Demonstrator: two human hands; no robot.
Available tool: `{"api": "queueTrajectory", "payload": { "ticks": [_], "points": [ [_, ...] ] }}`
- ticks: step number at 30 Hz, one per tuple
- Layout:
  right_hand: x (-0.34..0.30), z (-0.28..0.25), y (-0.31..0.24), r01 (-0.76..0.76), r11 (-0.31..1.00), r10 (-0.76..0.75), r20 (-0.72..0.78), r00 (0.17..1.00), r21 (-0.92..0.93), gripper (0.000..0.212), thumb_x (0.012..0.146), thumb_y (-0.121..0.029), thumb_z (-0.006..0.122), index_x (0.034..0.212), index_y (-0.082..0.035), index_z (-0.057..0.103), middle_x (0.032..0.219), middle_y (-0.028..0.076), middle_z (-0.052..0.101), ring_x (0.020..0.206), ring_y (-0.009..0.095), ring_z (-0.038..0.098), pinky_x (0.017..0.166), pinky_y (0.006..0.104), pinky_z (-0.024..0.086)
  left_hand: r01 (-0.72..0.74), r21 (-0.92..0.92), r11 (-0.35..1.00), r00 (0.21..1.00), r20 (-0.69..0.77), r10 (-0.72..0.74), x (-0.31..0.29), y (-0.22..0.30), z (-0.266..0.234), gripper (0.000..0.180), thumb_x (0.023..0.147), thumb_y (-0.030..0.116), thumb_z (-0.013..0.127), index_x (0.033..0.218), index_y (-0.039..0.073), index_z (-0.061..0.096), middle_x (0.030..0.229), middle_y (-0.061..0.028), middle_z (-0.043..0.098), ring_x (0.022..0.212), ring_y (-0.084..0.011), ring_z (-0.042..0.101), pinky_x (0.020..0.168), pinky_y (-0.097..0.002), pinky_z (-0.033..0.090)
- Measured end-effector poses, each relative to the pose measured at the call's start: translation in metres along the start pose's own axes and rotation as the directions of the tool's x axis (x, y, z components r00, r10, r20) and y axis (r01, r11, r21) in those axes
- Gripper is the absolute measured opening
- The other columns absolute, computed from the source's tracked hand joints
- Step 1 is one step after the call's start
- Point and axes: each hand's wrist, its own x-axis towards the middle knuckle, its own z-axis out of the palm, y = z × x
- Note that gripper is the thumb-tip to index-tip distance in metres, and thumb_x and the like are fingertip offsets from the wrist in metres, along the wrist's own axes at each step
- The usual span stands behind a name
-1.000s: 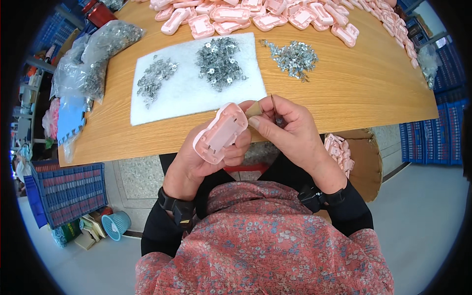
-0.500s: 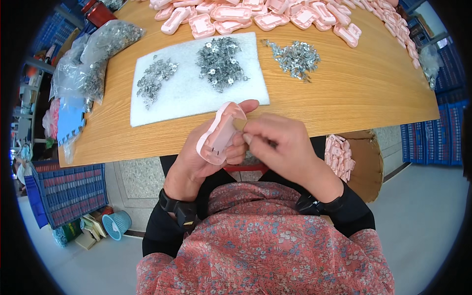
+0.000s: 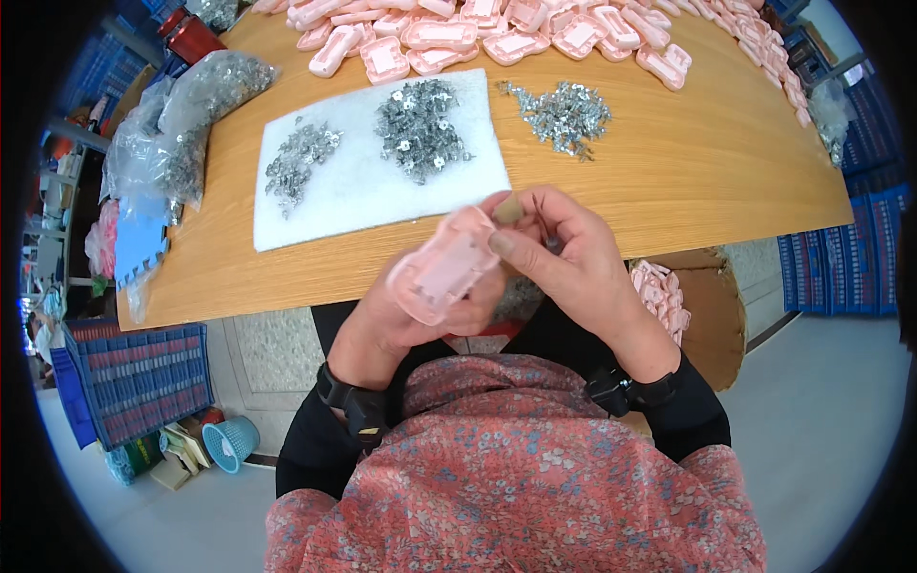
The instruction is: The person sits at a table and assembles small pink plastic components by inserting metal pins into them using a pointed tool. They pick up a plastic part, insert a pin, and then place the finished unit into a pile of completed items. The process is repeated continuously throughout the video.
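1. Pink plastic formed the hollow shell (image 3: 445, 270) that we gripped in our left hand (image 3: 387, 329), its fingers curled around the underside and its open face turned up toward us, slightly blurred.
2. Our right hand (image 3: 581, 272) was bent in a loose pinch just beside the shell's far right end; we could not tell whether its thumb touched the rim.
3. At those right fingers sat a tan piece (image 3: 509, 210), either a covering or something held; a thin dark item (image 3: 542, 222) showed among them.
4. Beyond our fingers, on the worktop (image 3: 726, 177), lay a white mat (image 3: 368, 199) bearing a small metal heap (image 3: 301, 162) and a larger metal heap (image 3: 420, 129).
5. Farther right past the fingers, a third metal heap (image 3: 570, 115) rested on bare wood.
6. Farthest from our fingers, more pink shells (image 3: 439, 35) were piled.
7. Right of our fingers and lower, a carton (image 3: 716, 329) held pink pieces (image 3: 657, 296).
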Motion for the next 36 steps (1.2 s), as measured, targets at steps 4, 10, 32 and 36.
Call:
{"api": "queueTrajectory", "payload": {
  "ticks": [4,10,32,36],
  "points": [
    [-0.011,-0.022,0.005,-0.079,0.996,0.078,0.015,0.997,0.040,0.025,0.089,-0.014,0.073,0.107,0.002,0.065,0.086,-0.003,0.063,0.071,0.003,0.052,0.061,0.0201,0.043,0.078,0.199,0.977,0.992,0.087,-0.096,0.024,-0.015,0.012,0.039,0.102,0.037,0.046,0.130,0.010,0.047,0.086,-0.0105,0.062,0.055,-0.0137,0.051,0.048,-0.0256,0.038],
    [-0.086,-0.111,0.006,-0.236,0.967,0.252,-0.204,0.946,0.097,0.021,0.087,-0.008,0.067,0.105,0.001,0.065,0.084,0.000,0.063,0.069,0.005,0.055,0.059,0.0202,0.043,0.190,0.899,0.394,0.980,-0.195,-0.028,0.031,0.002,0.073,0.054,0.104,0.024,0.038,0.154,0.007,0.025,0.107,-0.0123,0.066,0.090,-0.0155,0.066,0.076,-0.0264,0.054],
    [-0.160,-0.217,0.074,-0.168,0.873,-0.223,-0.681,0.697,-0.458,0.026,0.099,-0.008,0.056,0.121,0.004,0.059,0.109,0.006,0.063,0.101,0.012,0.057,0.090,0.0262,0.046,0.668,0.529,-0.524,0.565,0.098,0.819,0.066,0.303,-0.015,0.066,0.078,0.037,0.074,0.127,-0.002,0.055,0.112,-0.0228,0.068,0.102,-0.0372,0.066,0.088,-0.0404,0.053],
    [-0.114,-0.173,0.033,-0.073,0.866,-0.252,-0.558,0.790,-0.494,0.023,0.097,-0.001,0.057,0.119,0.005,0.060,0.102,0.005,0.064,0.092,0.010,0.059,0.083,0.0229,0.047,0.587,0.722,-0.366,0.527,0.002,0.850,0.048,0.321,-0.016,0.058,0.072,0.034,0.077,0.113,-0.003,0.063,0.094,-0.0154,0.072,0.080,-0.0270,0.070,0.073,-0.0368,0.055]
  ]
}}
